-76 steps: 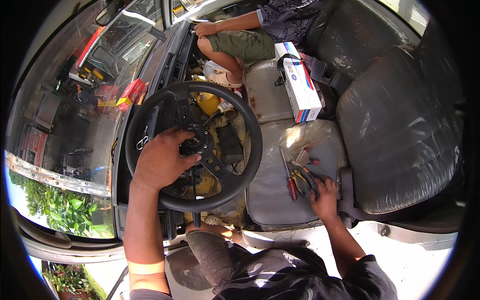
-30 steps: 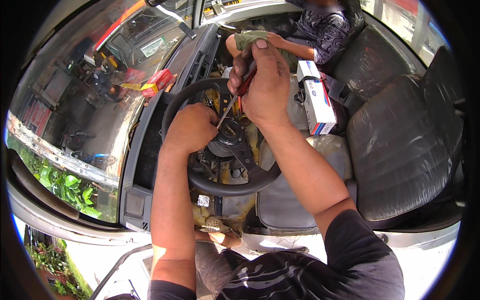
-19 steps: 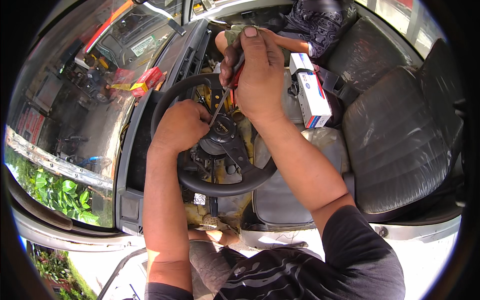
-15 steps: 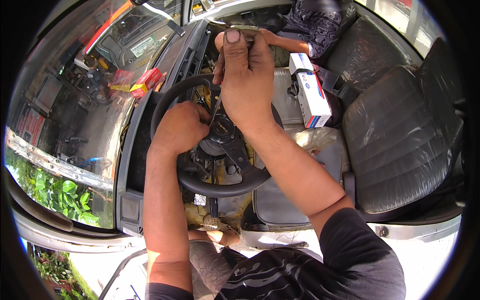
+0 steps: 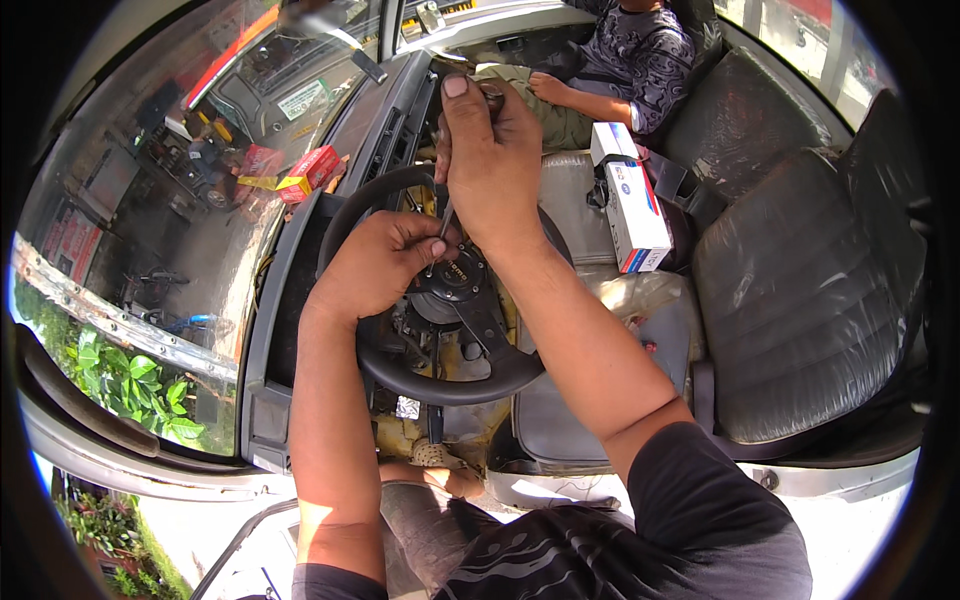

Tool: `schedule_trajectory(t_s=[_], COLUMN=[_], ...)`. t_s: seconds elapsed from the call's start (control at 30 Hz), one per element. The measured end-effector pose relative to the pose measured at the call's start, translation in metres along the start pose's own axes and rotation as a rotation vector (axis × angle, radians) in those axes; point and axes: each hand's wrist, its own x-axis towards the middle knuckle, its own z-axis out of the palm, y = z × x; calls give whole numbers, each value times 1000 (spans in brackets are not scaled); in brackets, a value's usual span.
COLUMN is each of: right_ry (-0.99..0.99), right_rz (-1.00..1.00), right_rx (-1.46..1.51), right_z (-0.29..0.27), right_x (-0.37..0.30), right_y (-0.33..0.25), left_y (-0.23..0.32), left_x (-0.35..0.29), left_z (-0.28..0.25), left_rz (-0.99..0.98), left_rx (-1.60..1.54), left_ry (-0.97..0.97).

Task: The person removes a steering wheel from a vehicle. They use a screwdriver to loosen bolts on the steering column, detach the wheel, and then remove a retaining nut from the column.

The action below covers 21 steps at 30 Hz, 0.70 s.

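Note:
My right hand [image 5: 492, 170] is closed, thumb uppermost, round the top of a screwdriver above the steering wheel [image 5: 455, 392]. Most of the handle is hidden in the fist. The thin metal shaft of the screwdriver [image 5: 446, 220] slants down toward the wheel's black hub [image 5: 452, 280]. Near its lower end, my left hand [image 5: 372, 268] pinches the shaft between thumb and fingers, just left of the hub. The fingers cover the tip, so what it touches does not show. The wheel's dark rim passes under both forearms.
A white box with blue and red marks [image 5: 634, 215] lies on the seats to the right. Beyond it sits another person [image 5: 640, 60], a hand near the knee. A red and yellow box [image 5: 308, 174] rests by the windshield at left. Black seat backs [image 5: 800, 300] stand at right.
My left thumb and fingers have shifted to the right and pinch the shaft. The right hand has lowered slightly. The other person's forearm shows more fully as the view has shifted.

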Motion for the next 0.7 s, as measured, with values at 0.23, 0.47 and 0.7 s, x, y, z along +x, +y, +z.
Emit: schedule_trajectory(t_s=[0.23,0.47,0.7], right_ry=[47,-24,-441], right_rz=[34,-101,232], right_rx=[78,-32,303], right_z=[-1,-1,-29], right_x=[-11,-9,8], right_y=[-15,-11,-20], left_y=[7,4,4], left_x=[-3,-4,-1], left_z=[-1,-3,-3], left_rz=[-7,8,70], left_rx=[55,147,134], left_ry=[-62,-69,-99])
